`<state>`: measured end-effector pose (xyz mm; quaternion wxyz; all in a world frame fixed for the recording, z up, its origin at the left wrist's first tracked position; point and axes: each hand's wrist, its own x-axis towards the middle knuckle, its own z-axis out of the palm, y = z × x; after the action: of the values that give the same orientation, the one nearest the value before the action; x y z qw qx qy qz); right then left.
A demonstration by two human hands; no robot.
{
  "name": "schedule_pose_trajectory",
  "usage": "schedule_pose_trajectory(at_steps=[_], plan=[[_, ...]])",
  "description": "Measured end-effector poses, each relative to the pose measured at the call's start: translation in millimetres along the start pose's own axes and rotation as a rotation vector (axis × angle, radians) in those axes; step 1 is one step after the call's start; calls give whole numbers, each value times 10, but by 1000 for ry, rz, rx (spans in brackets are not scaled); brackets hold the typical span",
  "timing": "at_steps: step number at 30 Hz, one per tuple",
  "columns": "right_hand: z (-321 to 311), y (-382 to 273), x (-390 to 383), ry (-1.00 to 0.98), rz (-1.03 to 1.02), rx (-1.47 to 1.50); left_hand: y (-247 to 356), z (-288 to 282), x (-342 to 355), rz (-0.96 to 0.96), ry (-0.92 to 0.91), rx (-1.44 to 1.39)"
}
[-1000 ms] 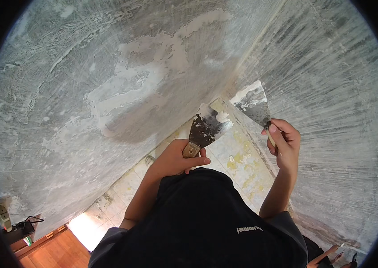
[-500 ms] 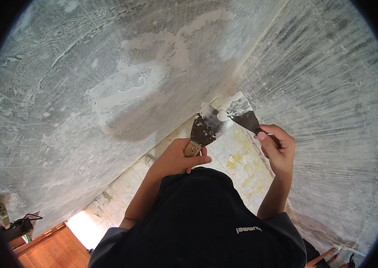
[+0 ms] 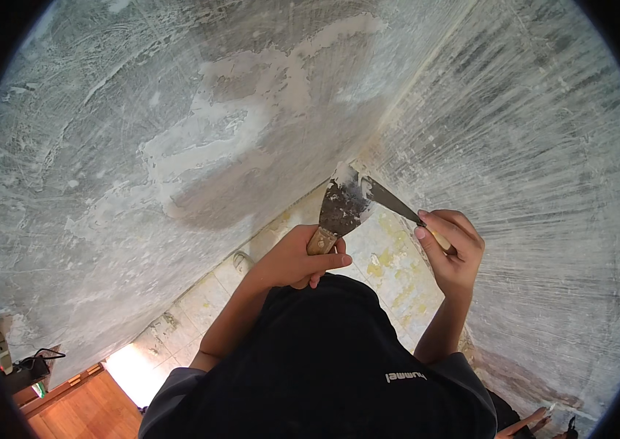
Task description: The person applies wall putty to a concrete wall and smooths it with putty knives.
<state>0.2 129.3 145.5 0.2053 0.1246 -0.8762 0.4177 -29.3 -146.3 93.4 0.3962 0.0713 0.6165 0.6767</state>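
My left hand (image 3: 303, 256) is closed round the wooden handle of a wide putty knife (image 3: 342, 205), whose dark blade is smeared with white filler and points away from me. In my right hand (image 3: 454, 245), the fingers grip the light handle of a second putty knife (image 3: 394, 201). That blade is seen nearly edge-on, and its tip meets or overlaps the upper right part of the left blade, where some white filler (image 3: 356, 179) shows. Whether the two blades touch cannot be made out for certain.
A grey wall (image 3: 105, 146) with whitish filler patches rises on the left, and a streaked wall (image 3: 529, 161) on the right; they meet in a corner ahead. Stained tiles (image 3: 390, 256) lie below. Lower left are a socket strip (image 3: 0, 350) and a wooden surface (image 3: 90, 410). Another person's hand (image 3: 533, 421) shows lower right.
The right putty knife has turned from flat to nearly edge-on, and its tip has shifted left across the other blade. My left hand and its knife have moved slightly.
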Motion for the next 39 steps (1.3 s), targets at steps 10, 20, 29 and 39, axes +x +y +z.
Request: schedule_pose_trajectory(at_steps=[10, 20, 29, 39], plan=[[-73, 170, 119, -85, 62, 117, 21, 34, -8, 10, 51, 11], [-63, 203, 113, -141, 116, 163, -89, -11, -16, 1, 73, 36], [-78, 203, 92, -135, 138, 149, -68, -13, 4, 28, 73, 41], [-48, 208, 85, -113, 113, 138, -55, -44, 24, 52, 71, 60]])
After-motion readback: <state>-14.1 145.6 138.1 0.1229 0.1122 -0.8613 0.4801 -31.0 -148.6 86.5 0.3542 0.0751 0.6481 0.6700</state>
